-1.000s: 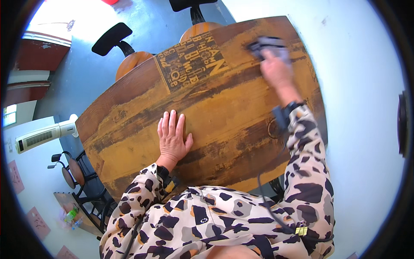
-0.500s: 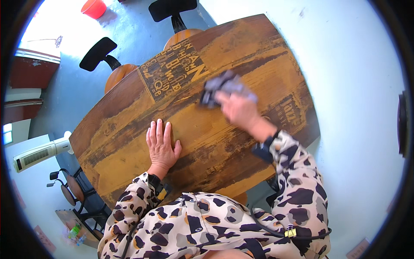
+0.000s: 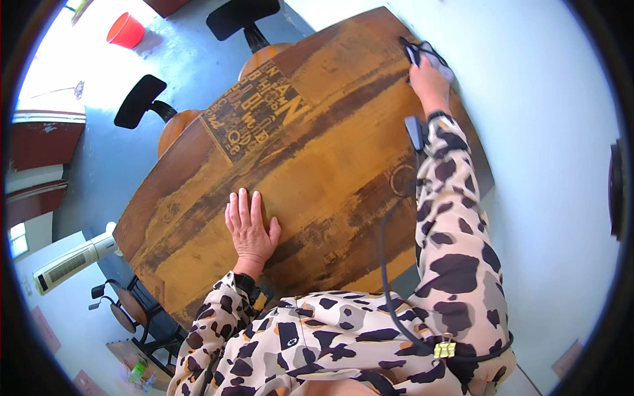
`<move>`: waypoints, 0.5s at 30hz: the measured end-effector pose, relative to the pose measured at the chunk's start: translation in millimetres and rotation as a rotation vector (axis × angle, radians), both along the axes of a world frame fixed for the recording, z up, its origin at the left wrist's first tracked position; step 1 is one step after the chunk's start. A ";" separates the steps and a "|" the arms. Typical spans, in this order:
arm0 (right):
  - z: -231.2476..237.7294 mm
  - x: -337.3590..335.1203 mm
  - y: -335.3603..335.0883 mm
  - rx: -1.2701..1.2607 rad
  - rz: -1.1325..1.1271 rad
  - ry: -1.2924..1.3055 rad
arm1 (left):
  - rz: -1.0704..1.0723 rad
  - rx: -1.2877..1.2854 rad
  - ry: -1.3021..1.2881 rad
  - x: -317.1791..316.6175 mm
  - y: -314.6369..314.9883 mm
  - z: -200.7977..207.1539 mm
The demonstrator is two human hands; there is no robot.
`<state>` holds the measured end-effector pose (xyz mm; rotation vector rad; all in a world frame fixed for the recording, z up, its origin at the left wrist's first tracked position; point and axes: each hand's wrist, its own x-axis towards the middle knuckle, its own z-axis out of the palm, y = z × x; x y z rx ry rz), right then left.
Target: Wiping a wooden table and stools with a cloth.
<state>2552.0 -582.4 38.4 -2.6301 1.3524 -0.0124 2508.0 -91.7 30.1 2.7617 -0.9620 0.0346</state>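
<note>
A wooden table (image 3: 310, 178) with brown and ochre streaks and a panel of printed letters fills the middle of the view. My left hand (image 3: 251, 228) lies flat on its near part, fingers stretched out and nothing held. At the far right edge, close to the wall, my right hand (image 3: 429, 82) is closed on a grey and black cloth (image 3: 432, 56). The cloth rests against the tabletop there, and part of it is hidden by the hand. A dark device on a cable (image 3: 415, 134) hangs beside my right wrist.
A white wall (image 3: 541, 165) runs along the table's right side. Two chairs with black backrests (image 3: 140, 101) stand at the far left side. Beyond them a red bucket (image 3: 125, 31) is on the blue floor. A white tower fan (image 3: 76, 259) stands at left.
My right hand has carried the cloth from the middle of the table away to its far right edge, the arm now stretched out. My left hand stays flat on the table.
</note>
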 end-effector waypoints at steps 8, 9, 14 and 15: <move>-20.0 -256.3 42.2 -0.134 -0.260 0.047 | -0.031 -0.046 -0.090 0.1 -4.4 -6.6; -22.6 -268.2 59.1 -0.141 -0.255 0.073 | -0.038 -0.041 -0.084 -1.3 -4.2 -7.1; -9.0 -249.0 252.1 0.000 0.315 -0.109 | -0.024 -0.066 -0.131 -2.3 -4.6 -16.7; -19.3 -251.0 281.6 -0.082 0.497 -0.106 | -0.014 -0.065 -0.133 -2.6 -4.3 -18.1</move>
